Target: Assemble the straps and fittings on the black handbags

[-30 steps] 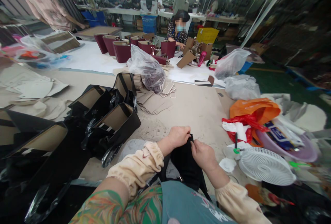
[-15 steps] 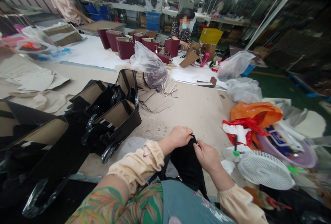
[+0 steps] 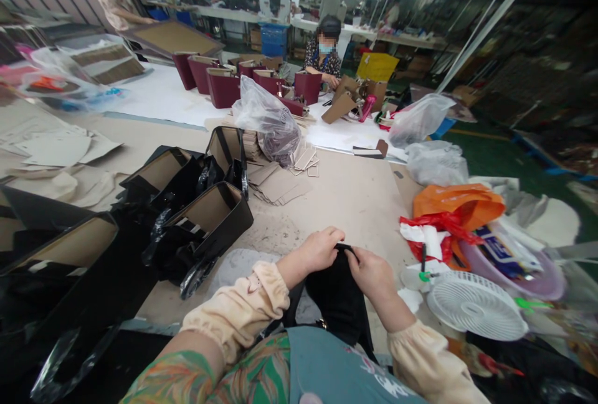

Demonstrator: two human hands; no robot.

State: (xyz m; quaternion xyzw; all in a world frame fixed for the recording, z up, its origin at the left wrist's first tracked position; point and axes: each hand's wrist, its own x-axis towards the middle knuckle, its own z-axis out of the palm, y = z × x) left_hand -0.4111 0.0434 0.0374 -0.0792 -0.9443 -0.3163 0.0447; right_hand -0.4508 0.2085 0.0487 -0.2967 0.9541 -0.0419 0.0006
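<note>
A black cloth piece [image 3: 337,295], perhaps part of a bag, hangs in front of my apron with its top edge drawn up between my hands. My left hand [image 3: 321,250] pinches that edge from the left. From the other side my right hand [image 3: 374,274] grips it with thumb and fingers closed. A small gold-coloured metal fitting [image 3: 322,324] shows low on the cloth. To the left, a black bag body [image 3: 228,220] with a tan inside lies tilted on the table [image 3: 346,195].
More black bag parts [image 3: 70,242] crowd the left. Cardboard pieces [image 3: 275,183] and a clear plastic bag [image 3: 275,130] lie ahead. At right are a white fan [image 3: 476,304], a purple basin [image 3: 551,282] and an orange bag [image 3: 455,198]. A co-worker [image 3: 322,58] sits beyond maroon bags [image 3: 222,88].
My hands have shifted slightly apart, showing more of the black edge between them. At the far left, a person has tilted up a brown board. The view has moved a little.
</note>
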